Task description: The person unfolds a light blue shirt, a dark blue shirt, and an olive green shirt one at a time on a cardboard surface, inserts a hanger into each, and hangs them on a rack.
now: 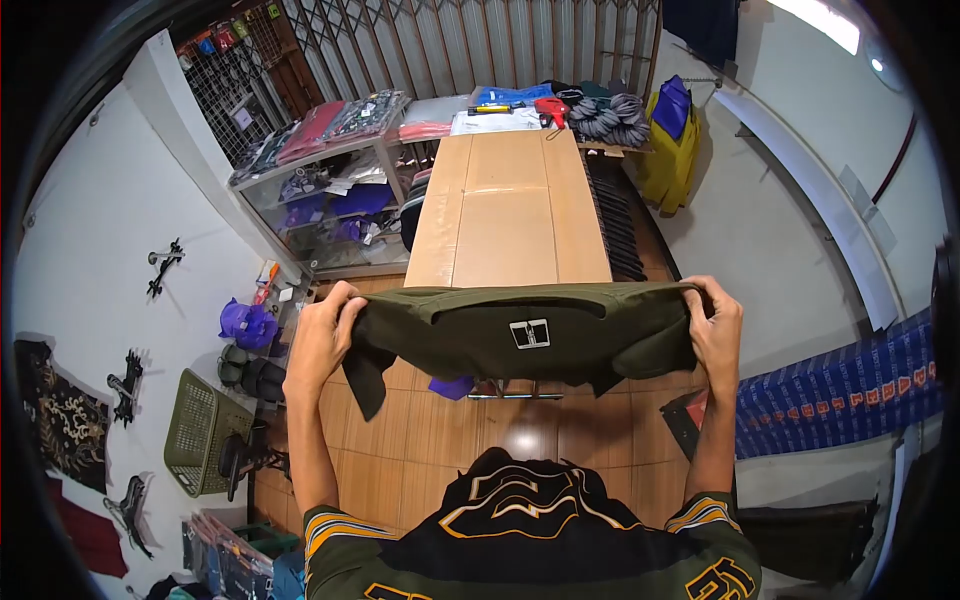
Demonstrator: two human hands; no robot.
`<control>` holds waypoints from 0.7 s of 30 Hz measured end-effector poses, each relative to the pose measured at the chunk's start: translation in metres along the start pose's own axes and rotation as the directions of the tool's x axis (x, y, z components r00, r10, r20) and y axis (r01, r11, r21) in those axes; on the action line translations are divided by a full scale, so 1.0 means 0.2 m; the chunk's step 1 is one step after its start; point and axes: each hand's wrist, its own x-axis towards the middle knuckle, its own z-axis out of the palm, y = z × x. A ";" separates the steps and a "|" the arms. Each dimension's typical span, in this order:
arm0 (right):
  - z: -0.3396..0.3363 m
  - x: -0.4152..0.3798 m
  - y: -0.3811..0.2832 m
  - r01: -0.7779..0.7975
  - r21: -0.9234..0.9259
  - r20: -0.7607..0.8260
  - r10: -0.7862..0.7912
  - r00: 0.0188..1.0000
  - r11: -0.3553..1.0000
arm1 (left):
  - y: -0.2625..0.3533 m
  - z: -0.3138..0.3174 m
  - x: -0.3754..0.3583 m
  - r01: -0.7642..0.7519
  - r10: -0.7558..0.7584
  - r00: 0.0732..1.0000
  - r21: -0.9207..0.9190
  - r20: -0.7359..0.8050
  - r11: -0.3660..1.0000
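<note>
You hold the olive-green garment (520,335) stretched across the middle of the frame above the wooden floor, your left hand (322,335) and right hand (716,325) each with its grip pinched shut on one end. Beyond it, the long cardboard-topped counter (510,215) runs toward the top centre. At upper left a glass display case (325,195) holds packaged clothes, and a green plastic basket (200,430) sits lower left, its contents hidden.
</note>
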 end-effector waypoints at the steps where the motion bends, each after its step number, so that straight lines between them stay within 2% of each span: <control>1: -0.01 0.02 -0.02 0.003 0.003 0.016 -0.003 1.000 1.000 | 0.00 0.01 0.01 -0.003 0.002 0.999 -0.030 -0.038 1.000; 2: -0.02 0.05 -0.03 0.009 0.005 0.006 -0.010 1.000 1.000 | 0.00 0.01 0.02 -0.008 0.003 0.997 -0.059 -0.078 0.998; 3: -0.02 0.08 -0.04 0.016 0.007 -0.005 -0.016 1.000 1.000 | 0.01 0.00 0.04 0.057 -0.062 0.994 -0.054 -0.086 0.997; 6: -0.01 0.19 -0.08 0.072 -0.016 -0.042 -0.072 0.996 0.997 | 0.01 -0.05 0.14 -0.008 0.005 0.981 -0.014 -0.195 1.000; 8: 0.02 0.29 -0.09 0.123 -0.015 -0.073 -0.124 0.990 0.992 | -0.03 -0.08 0.24 -0.040 0.021 0.974 -0.081 -0.225 0.996; 12: 0.08 0.60 -0.03 0.088 0.046 -0.029 -0.087 0.996 0.995 | -0.14 -0.16 0.54 0.037 -0.047 0.992 -0.087 -0.120 0.996; 13: 0.11 0.70 -0.01 0.067 0.028 0.009 -0.067 0.998 0.997 | -0.17 -0.16 0.64 0.002 -0.010 0.994 -0.079 -0.110 0.997; 16: 0.27 1.06 0.14 0.180 0.009 0.123 -0.180 0.976 0.984 | -0.39 -0.07 1.01 -0.107 0.100 0.991 -0.072 -0.088 0.992; 18: 0.44 1.31 0.28 0.186 0.019 0.205 -0.186 0.961 0.982 | -0.48 0.02 1.28 -0.176 0.177 0.983 0.031 -0.047 0.984; 19: 0.55 1.43 0.38 0.170 -0.048 0.205 -0.157 0.966 0.984 | -0.58 0.12 1.42 -0.198 0.197 0.980 -0.021 -0.026 0.980; 20: 0.67 1.53 0.48 0.150 -0.115 0.202 -0.125 0.971 0.982 | -0.68 0.22 1.55 -0.227 0.228 0.973 0.023 -0.031 0.974; 21: 0.79 1.59 0.55 0.130 -0.174 0.140 -0.107 0.984 0.976 | -0.73 0.33 1.66 -0.195 0.197 0.980 0.046 -0.036 0.980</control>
